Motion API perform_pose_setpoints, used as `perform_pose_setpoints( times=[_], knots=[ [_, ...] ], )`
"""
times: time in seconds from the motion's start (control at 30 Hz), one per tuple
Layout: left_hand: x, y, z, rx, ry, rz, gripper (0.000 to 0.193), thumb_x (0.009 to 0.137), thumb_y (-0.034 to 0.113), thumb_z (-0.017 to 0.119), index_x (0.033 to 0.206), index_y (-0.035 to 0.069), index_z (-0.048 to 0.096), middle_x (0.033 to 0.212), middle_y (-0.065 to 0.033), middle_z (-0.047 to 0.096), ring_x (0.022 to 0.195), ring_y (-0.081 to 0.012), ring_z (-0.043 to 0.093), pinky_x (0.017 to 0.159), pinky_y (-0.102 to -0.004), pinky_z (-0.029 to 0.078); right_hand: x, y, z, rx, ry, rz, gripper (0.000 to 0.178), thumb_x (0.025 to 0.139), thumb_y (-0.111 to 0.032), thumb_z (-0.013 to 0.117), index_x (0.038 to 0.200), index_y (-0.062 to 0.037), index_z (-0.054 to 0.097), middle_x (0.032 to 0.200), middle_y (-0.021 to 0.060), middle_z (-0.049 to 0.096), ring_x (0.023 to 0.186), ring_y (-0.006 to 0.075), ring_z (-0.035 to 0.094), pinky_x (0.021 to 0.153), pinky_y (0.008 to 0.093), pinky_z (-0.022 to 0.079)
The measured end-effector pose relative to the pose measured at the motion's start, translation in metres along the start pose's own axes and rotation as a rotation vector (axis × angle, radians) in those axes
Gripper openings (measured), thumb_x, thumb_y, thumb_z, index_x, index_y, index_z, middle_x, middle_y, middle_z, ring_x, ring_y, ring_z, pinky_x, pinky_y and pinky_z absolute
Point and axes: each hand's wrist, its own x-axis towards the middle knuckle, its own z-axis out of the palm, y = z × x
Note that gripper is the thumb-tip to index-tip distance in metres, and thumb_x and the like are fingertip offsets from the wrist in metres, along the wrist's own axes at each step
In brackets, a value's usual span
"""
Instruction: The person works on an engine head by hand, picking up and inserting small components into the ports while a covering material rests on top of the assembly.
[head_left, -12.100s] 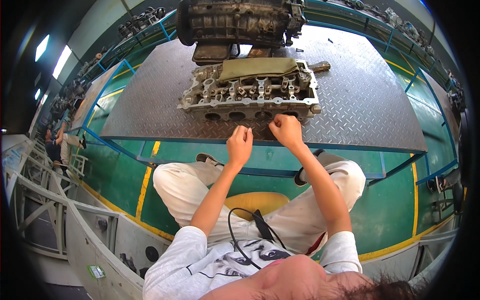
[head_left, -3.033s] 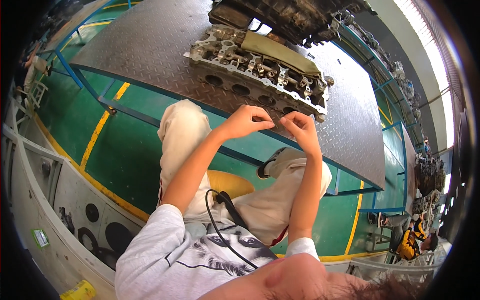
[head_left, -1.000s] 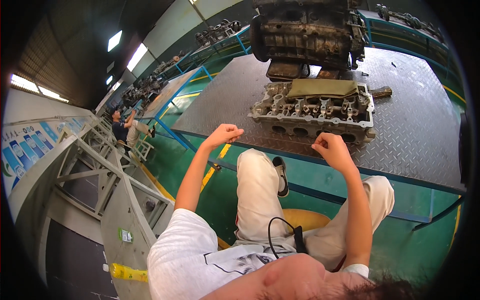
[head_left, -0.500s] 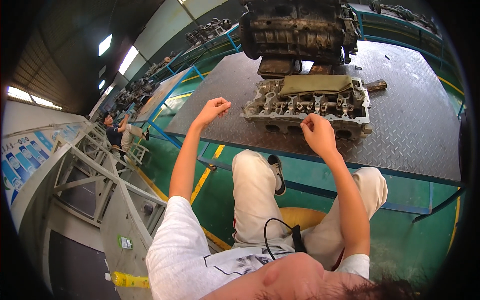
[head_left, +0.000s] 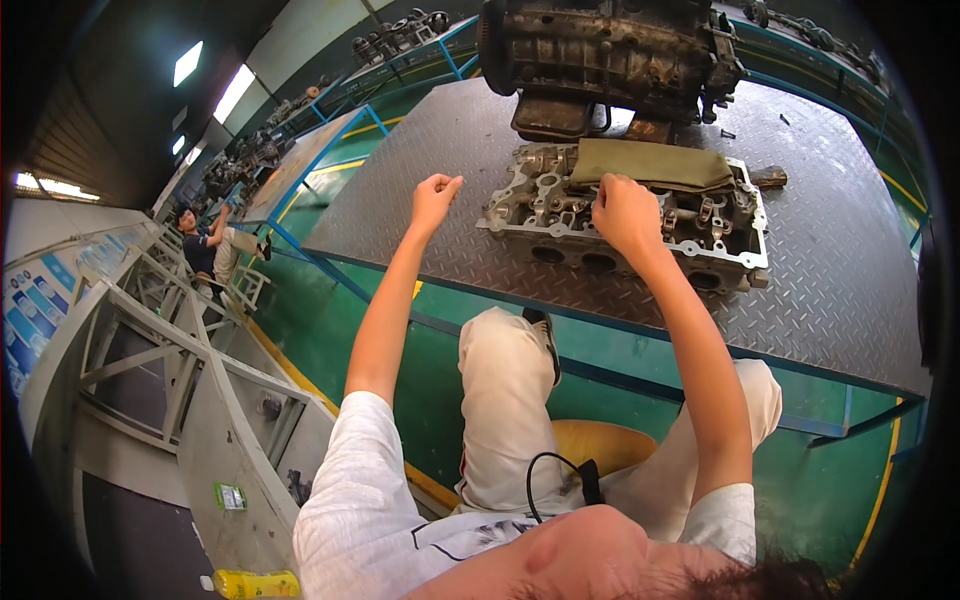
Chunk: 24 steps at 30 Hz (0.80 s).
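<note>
A metal cylinder head (head_left: 572, 245) lies on the tread-plate bench top (head_left: 400, 170), its valve gear facing up. My right hand (head_left: 630, 215) is over its middle, with the fingers curled and the fingertips near the edge of a folded olive cloth (head_left: 655, 165) lying along its far side. Whatever those fingers may pinch is hidden. Left of the cylinder head, above the bench, my left hand (head_left: 432, 203) is raised with thumb and fingers pressed together. Anything between them is too small to make out.
Behind the cylinder head stands a dark, greasy engine block (head_left: 600, 60). A rusty cylindrical piece (head_left: 768, 178) and a small bolt (head_left: 728, 133) lie on the bench. Metal framing (head_left: 200, 370) and a yellow bottle (head_left: 255, 583) are at left. Another person (head_left: 207, 245) sits farther off.
My right hand has moved up and inward from the cylinder head's near edge to over its middle. The left hand stays raised with fingers pinched. The view has shifted slightly.
</note>
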Motion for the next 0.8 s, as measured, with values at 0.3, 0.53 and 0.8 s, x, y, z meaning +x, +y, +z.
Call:
perform_pose_setpoints(
  times=[0.3,0.53,0.8],
  knots=[
    [-0.029,-0.031,0.013,0.131,-0.052,-0.035,0.029,0.086,0.027,0.071,0.078,0.000,0.066,0.065,-0.0030,0.064,0.058,-0.0077,0.055,0.055,-0.0254,0.043,0.002,-0.007,0.005,0.016,-0.123,0.070,0.012,0.072,-0.011,0.061,0.076,0.0003,0.062,0.080,0.0195,0.065,0.075,0.0374,0.065,0.068,0.0454,0.053],
    [-0.066,0.001,-0.017,0.237,-0.093,0.059,0.028,0.087,0.025,0.069,0.078,-0.001,0.064,0.063,-0.0030,0.061,0.057,-0.0091,0.052,0.054,-0.0272,0.042,-0.016,-0.039,-0.001,0.134,-0.159,-0.035,0.013,0.072,-0.013,0.060,0.073,0.0002,0.062,0.079,0.0203,0.066,0.074,0.0389,0.065,0.067,0.0470,0.052],
    [-0.090,0.077,-0.024,0.350,-0.103,0.200,0.030,0.090,0.025,0.065,0.079,-0.002,0.059,0.061,-0.0066,0.054,0.057,-0.0119,0.047,0.054,-0.0296,0.039,-0.040,-0.065,0.017,0.246,-0.273,-0.106,0.013,0.070,-0.012,0.062,0.071,0.0001,0.064,0.074,0.0215,0.066,0.072,0.0392,0.066,0.067,0.0469,0.053]
  ],
)
